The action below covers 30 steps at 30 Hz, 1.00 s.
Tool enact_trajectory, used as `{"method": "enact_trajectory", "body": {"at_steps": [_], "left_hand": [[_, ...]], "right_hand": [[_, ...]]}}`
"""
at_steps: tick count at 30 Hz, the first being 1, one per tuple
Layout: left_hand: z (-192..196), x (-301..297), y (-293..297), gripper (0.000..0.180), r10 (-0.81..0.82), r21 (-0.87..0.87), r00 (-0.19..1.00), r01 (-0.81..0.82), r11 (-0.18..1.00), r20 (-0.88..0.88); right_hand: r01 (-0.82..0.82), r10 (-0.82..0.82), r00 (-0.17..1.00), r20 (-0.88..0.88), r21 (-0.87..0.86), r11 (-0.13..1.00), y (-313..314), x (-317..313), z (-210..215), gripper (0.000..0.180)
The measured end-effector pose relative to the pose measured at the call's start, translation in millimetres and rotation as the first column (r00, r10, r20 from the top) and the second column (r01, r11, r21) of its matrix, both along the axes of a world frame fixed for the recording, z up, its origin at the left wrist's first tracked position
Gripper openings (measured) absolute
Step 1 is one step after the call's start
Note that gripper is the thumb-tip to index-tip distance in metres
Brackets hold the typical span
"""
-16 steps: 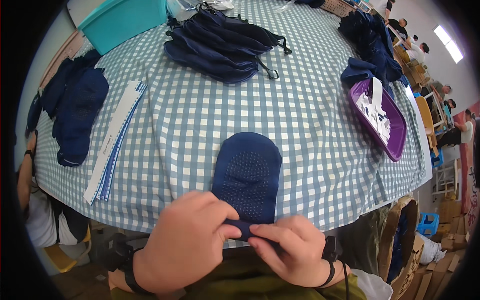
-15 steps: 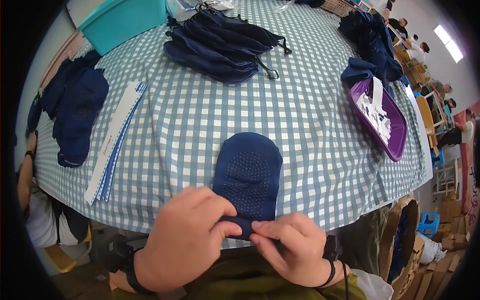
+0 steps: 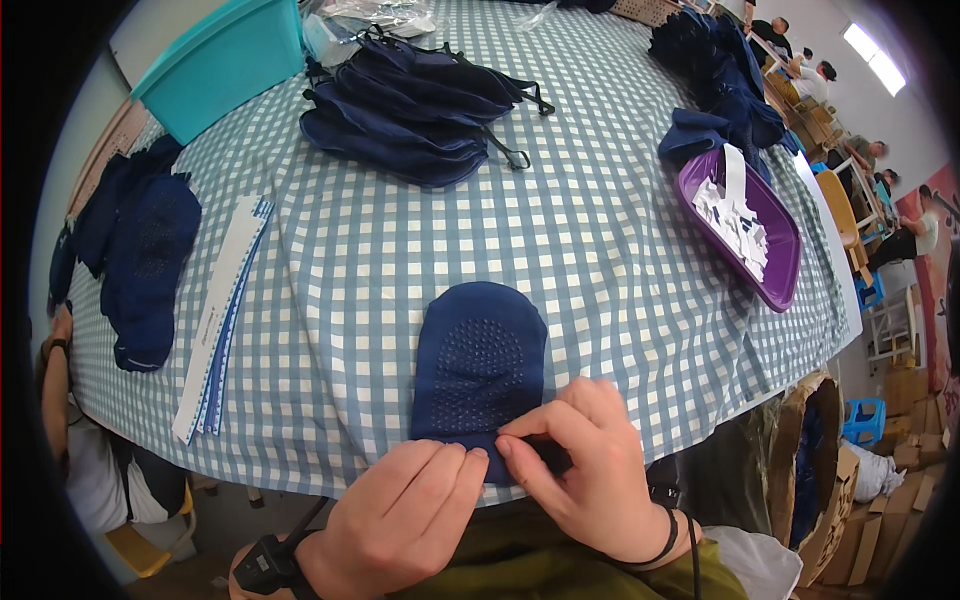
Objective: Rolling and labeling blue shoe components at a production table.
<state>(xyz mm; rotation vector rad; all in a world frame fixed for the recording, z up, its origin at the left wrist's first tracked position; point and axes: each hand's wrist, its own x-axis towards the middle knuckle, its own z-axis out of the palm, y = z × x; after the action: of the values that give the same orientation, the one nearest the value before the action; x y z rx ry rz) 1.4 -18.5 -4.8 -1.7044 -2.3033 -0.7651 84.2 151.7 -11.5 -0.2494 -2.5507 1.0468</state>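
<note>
Both hands have shifted a little to the right since half a second ago, and the right hand (image 3: 590, 470) now reaches further over the near end of the dark blue sock (image 3: 480, 370), its fingers (image 3: 540, 425) pinched shut on the sock's open edge. The left hand (image 3: 400, 520) sits just beside it, fingertips curled down and touching the same edge; whether it truly grips the fabric cannot be told from this angle. The sock itself has not moved: it lies flat on the tabletop (image 3: 600, 230) close to the near edge, rounded toe pointing away from the person, its dotted grip sole facing up.

A blue-and-white checked cloth covers the tabletop. To the left of the sock lies a stack of long white paper strips with blue edges (image 3: 222, 320), well apart from it. Further left is a pile of dark blue socks (image 3: 140, 250) near the rim. At the far side rests a heap of dark blue fabric pieces with straps (image 3: 420, 110), and beyond it a teal plastic bin (image 3: 225, 65). On the right stands a purple tray (image 3: 775, 280) holding small white paper slips, with more dark blue socks (image 3: 715, 90) piled behind it. A black band circles the right wrist, and a dark watch (image 3: 265, 565) is on the left wrist. Another person's arm (image 3: 55, 390) shows at the left edge.
</note>
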Motion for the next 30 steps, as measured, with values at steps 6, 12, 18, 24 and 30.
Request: {"method": "enact_trajectory", "body": {"at_steps": [6, 12, 18, 24, 30], "left_hand": [[-7.0, -3.4, 3.9, 0.027, -0.01, 0.018, 0.994, 0.012, 1.0, -0.113], [-0.9, -5.1, 11.4, 0.028, 0.037, -0.097, 0.999, -0.035, 0.995, 0.015], [13.4, -19.1, 9.6, 0.025, 0.056, -0.148, 0.914, 0.005, 0.989, 0.402], [27.6, -24.5, -3.2, 0.022, 0.206, -0.28, 0.811, -0.054, 0.958, 0.548], [15.0, -21.3, 1.8, 0.017, 0.297, -0.048, 0.898, -0.298, 0.953, 0.324]], "right_hand": [[0.046, -0.005, 0.979, -0.205, 0.197, 0.979, -15.4, 14.5, -10.8, 0.024], [0.0, 0.034, 0.989, -0.147, 0.226, 0.974, -14.1, 16.5, -0.6, 0.03], [-0.029, 0.066, 0.973, -0.219, 0.168, 0.985, -16.7, 16.4, -9.9, 0.033], [-0.152, 0.151, 0.978, -0.143, 0.0, 0.988, -22.8, 16.2, -9.7, 0.029], [-0.034, 0.034, 0.999, -0.027, -0.009, 0.999, -14.6, -3.5, 1.6, 0.015]]}}
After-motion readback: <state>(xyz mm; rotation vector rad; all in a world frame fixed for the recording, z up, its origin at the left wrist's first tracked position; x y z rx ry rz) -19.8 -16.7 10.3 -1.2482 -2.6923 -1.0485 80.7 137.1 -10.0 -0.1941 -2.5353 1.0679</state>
